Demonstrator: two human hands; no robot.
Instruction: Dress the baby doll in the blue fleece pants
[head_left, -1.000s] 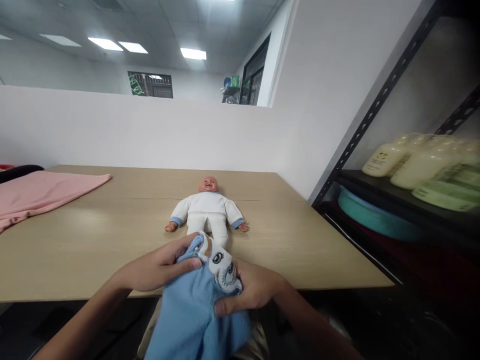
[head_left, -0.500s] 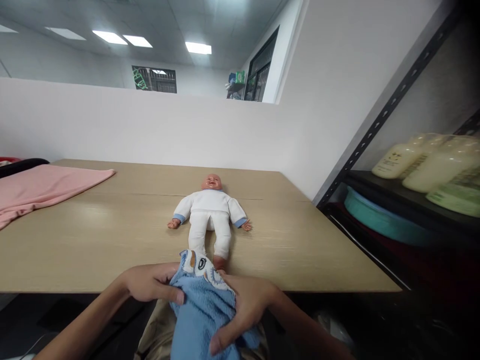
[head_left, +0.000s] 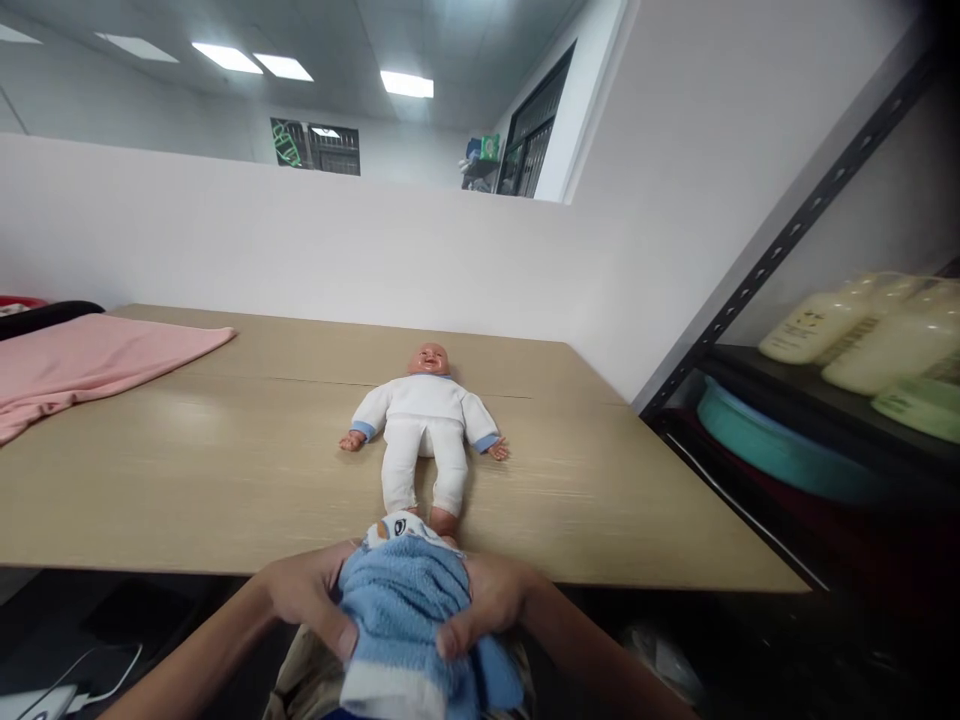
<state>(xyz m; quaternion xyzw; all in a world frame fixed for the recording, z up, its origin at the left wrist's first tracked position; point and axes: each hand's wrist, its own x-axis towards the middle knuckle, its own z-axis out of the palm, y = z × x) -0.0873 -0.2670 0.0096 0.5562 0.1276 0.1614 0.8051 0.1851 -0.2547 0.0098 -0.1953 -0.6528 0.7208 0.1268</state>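
Note:
A baby doll (head_left: 424,425) in a white suit with blue cuffs lies on its back in the middle of the wooden table (head_left: 225,480), feet toward me. At the table's near edge I hold a bunched blue fleece garment (head_left: 409,610) with a white cartoon patch. My left hand (head_left: 309,600) grips its left side and my right hand (head_left: 491,600) grips its right side, fingers curled into the cloth. The garment's top nearly touches the doll's feet.
A pink cloth (head_left: 82,365) lies on the table's far left. A black metal shelf (head_left: 787,420) stands at the right, holding pale bottles (head_left: 862,330) and a teal basin (head_left: 780,450). A white partition wall runs behind the table. A white cable lies on the floor at lower left.
My hands have drawn the blue garment down and back toward me, bunching it tighter. The doll's legs and feet, covered before, now show. The doll has not moved.

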